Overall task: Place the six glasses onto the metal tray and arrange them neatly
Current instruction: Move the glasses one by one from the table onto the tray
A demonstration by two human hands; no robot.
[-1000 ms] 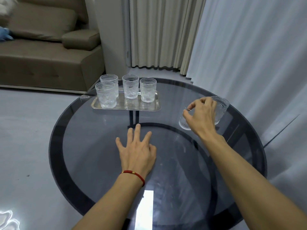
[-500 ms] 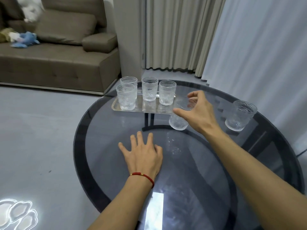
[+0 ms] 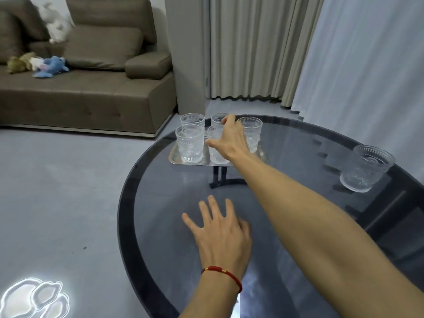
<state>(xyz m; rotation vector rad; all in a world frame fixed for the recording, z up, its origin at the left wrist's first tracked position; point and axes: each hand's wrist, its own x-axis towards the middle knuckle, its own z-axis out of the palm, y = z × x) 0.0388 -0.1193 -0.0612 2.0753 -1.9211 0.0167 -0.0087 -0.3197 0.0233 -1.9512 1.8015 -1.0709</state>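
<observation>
A metal tray (image 3: pixel 175 157) lies at the far edge of the round dark glass table (image 3: pixel 160 226). On it stand several ribbed clear glasses: back left (image 3: pixel 192 119), front left (image 3: pixel 190 143), back middle (image 3: pixel 218 118), back right (image 3: pixel 252 131). My right hand (image 3: pixel 229 141) is shut on a fifth glass (image 3: pixel 214 148), which is at the tray's front middle beside the front left glass. One more glass (image 3: pixel 364 172) stands alone on the table at the right. My left hand (image 3: pixel 220 232) rests flat on the table, fingers spread, a red cord on its wrist.
A brown sofa (image 3: pixel 91 92) with soft toys (image 3: pixel 49 66) stands beyond the table at the left. Curtains (image 3: pixel 252 49) hang behind and to the right. The table's dark leg (image 3: pixel 220 177) shows through the glass. Grey floor lies to the left.
My right hand has carried a glass from the table's right side leftward and away to the tray's front middle. The camera view has shifted. My left hand has stayed flat.
</observation>
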